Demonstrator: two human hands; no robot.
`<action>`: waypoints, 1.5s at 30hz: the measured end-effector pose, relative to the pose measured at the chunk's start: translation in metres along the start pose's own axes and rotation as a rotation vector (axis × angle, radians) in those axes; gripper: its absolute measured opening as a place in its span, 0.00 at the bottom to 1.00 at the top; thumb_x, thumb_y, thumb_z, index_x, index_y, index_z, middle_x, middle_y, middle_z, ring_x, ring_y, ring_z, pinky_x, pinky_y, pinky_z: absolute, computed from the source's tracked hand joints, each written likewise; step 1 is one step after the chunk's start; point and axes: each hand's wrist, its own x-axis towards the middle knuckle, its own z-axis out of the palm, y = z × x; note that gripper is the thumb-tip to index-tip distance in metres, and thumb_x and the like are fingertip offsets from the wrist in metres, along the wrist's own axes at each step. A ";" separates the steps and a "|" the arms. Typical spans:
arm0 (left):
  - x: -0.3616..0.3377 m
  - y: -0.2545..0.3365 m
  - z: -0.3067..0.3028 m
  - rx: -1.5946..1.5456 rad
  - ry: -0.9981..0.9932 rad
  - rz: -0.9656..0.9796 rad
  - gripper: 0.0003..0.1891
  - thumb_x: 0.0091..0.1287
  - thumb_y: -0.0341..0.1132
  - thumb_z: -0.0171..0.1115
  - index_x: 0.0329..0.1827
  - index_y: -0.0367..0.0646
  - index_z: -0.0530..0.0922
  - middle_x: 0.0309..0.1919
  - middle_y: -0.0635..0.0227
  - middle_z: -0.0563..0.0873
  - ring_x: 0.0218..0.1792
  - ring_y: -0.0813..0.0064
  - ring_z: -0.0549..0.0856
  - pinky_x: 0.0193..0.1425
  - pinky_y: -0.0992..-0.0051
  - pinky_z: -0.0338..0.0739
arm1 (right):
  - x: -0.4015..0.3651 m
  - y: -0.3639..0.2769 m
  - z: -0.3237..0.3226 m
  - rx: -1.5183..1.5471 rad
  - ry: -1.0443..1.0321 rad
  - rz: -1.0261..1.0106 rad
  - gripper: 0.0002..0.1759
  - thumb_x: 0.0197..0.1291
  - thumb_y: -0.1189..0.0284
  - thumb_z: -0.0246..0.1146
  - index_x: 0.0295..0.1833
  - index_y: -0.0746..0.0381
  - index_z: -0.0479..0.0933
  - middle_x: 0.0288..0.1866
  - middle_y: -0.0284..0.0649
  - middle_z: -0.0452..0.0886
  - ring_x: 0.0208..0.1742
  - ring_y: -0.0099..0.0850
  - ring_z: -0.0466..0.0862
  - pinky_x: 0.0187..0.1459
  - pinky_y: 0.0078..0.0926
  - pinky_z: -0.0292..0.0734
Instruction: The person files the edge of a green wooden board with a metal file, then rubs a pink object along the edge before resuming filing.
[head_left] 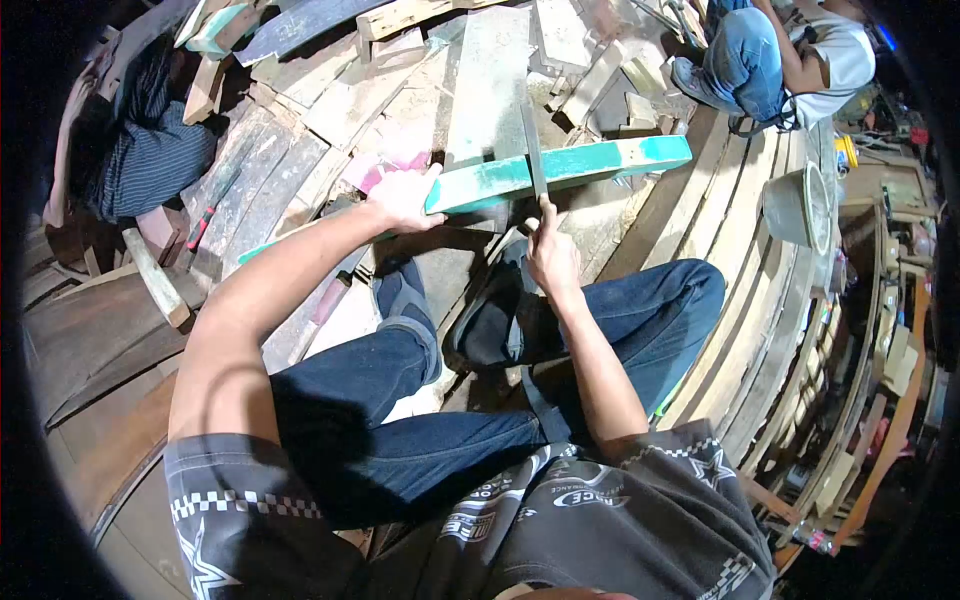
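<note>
My left hand (404, 198) is closed around the left end of a wooden board with worn green paint (610, 157). The board lies crosswise in front of my knees, its far end reaching out to the right. In my right hand (553, 258) is the handle of a long, narrow-bladed knife (535, 155). Its blade points away from me and crosses the board near the middle. Whether the edge bites into the wood I cannot tell. A pink patch (400, 160) shows just beyond my left hand.
Scrap wood pieces (340, 95) cover the floor ahead. A red-handled tool (203, 226) lies at left, near a striped cloth (155, 165). Long planks (735, 215) run along the right, with a grey bucket (790, 208) on them. Another person (745, 60) sits at upper right.
</note>
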 end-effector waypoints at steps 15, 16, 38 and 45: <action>-0.002 0.003 -0.003 -0.015 0.019 -0.004 0.37 0.55 0.52 0.72 0.60 0.40 0.65 0.38 0.43 0.86 0.42 0.40 0.86 0.50 0.49 0.81 | 0.039 0.025 0.012 0.363 -0.166 0.278 0.33 0.77 0.50 0.42 0.39 0.71 0.77 0.34 0.63 0.81 0.43 0.64 0.82 0.43 0.54 0.74; -0.001 0.002 -0.002 -0.025 0.017 -0.001 0.36 0.54 0.51 0.72 0.59 0.41 0.65 0.38 0.43 0.86 0.42 0.40 0.86 0.50 0.48 0.80 | 0.041 0.026 0.013 0.376 -0.188 0.295 0.35 0.77 0.50 0.42 0.37 0.71 0.77 0.33 0.62 0.81 0.43 0.63 0.82 0.43 0.53 0.74; 0.000 -0.002 0.002 0.023 0.042 0.014 0.43 0.54 0.55 0.71 0.65 0.35 0.64 0.40 0.41 0.85 0.42 0.41 0.86 0.51 0.50 0.80 | 0.001 0.017 -0.011 0.894 -0.431 0.553 0.30 0.78 0.48 0.43 0.37 0.64 0.72 0.19 0.38 0.75 0.15 0.33 0.77 0.17 0.35 0.74; -0.002 0.006 -0.001 0.038 -0.055 -0.051 0.45 0.55 0.56 0.70 0.69 0.37 0.63 0.45 0.45 0.86 0.47 0.46 0.87 0.53 0.52 0.81 | 0.024 0.047 0.022 0.999 -0.305 0.639 0.31 0.75 0.46 0.46 0.31 0.61 0.72 0.18 0.36 0.71 0.17 0.29 0.73 0.21 0.32 0.71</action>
